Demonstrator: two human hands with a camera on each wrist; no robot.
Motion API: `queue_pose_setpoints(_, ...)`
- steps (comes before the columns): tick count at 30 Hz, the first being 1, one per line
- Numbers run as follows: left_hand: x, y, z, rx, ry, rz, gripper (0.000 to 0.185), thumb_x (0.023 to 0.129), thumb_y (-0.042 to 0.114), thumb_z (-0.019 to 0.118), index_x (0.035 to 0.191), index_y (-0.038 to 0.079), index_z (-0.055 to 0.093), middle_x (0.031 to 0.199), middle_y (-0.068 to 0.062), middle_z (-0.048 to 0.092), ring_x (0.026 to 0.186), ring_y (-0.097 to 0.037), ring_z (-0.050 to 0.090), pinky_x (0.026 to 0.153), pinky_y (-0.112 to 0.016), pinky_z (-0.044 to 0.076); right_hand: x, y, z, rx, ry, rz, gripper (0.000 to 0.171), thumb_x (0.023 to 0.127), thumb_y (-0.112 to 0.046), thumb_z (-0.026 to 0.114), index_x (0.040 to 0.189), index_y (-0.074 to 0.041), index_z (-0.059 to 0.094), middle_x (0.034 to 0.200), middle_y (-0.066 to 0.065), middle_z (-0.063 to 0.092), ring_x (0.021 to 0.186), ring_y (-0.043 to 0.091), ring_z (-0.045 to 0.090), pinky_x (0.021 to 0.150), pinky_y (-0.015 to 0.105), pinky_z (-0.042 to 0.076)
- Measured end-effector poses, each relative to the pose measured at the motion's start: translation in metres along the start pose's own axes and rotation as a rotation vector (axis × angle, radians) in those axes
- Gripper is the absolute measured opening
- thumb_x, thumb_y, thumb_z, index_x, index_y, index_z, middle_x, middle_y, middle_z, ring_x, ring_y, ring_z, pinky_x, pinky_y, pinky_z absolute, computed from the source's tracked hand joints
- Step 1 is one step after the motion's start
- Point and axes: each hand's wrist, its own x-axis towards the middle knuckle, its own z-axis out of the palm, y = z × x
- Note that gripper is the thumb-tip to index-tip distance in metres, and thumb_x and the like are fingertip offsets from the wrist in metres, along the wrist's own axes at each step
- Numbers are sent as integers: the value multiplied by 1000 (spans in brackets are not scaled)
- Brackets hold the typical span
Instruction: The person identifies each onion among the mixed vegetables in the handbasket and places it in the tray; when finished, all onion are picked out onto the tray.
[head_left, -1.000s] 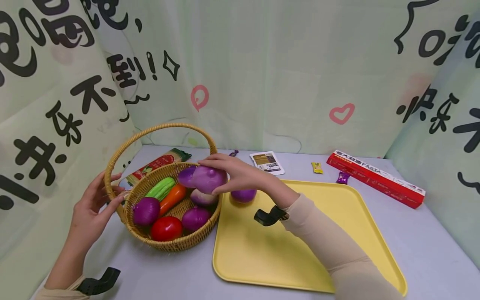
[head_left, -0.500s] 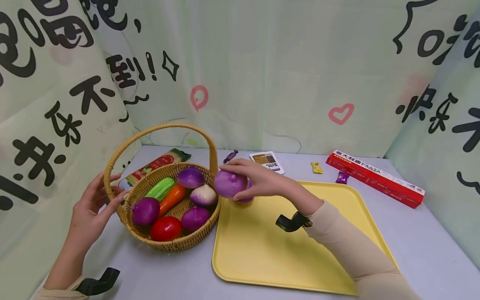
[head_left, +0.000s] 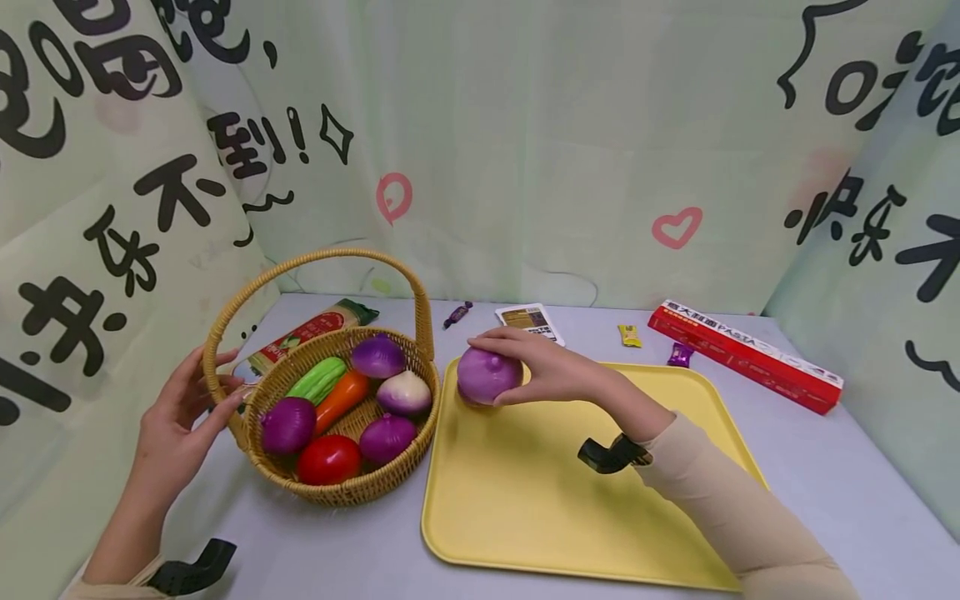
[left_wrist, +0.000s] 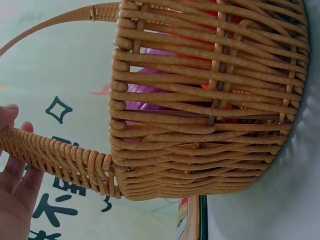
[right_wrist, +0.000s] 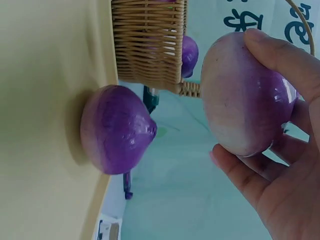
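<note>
My right hand (head_left: 551, 371) grips a purple onion (head_left: 487, 377) over the far left part of the yellow tray (head_left: 570, 500). The right wrist view shows that onion (right_wrist: 245, 97) pinched between thumb and fingers, raised off the tray. Below it a second purple onion (right_wrist: 117, 130) sits on the tray, hidden behind the held one in the head view. With my left hand (head_left: 176, 417) I hold the handle (left_wrist: 65, 159) of the wicker basket (head_left: 337, 493) near its left base. Inside lie several purple onions, a red tomato (head_left: 328, 460), an orange carrot (head_left: 341, 402) and a green ridged vegetable (head_left: 317, 380).
Behind the basket lies a red and green packet (head_left: 315, 333). Along the back are a purple wrapped candy (head_left: 457, 314), a white packet (head_left: 532, 321), a yellow candy (head_left: 629, 336) and another purple candy (head_left: 680, 355). A red pasta box (head_left: 746, 357) lies at back right.
My right hand has carried the onion rightward from above the basket to over the tray, now covering the onion there. My left hand stays on the basket handle.
</note>
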Motion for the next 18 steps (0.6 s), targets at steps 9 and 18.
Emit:
queue_pose_setpoints(9, -1, 2, -2, 16, 4, -32, 76, 82, -10, 63, 146, 17, 34, 129, 20, 52, 103, 12, 55, 86, 1, 40, -15, 13, -3, 28, 45, 20, 75, 76, -29, 79, 141, -15, 44, 143, 9, 43, 126, 28, 49, 98, 43, 49)
queue_pose_setpoints(18, 0, 3, -1, 25, -4, -30, 75, 83, -8, 63, 147, 17, 33, 128, 20, 52, 104, 12, 55, 86, 1, 40, -28, 24, -2, 43, 83, 53, 73, 75, -26, 79, 139, -14, 46, 141, 9, 45, 124, 29, 51, 97, 43, 50)
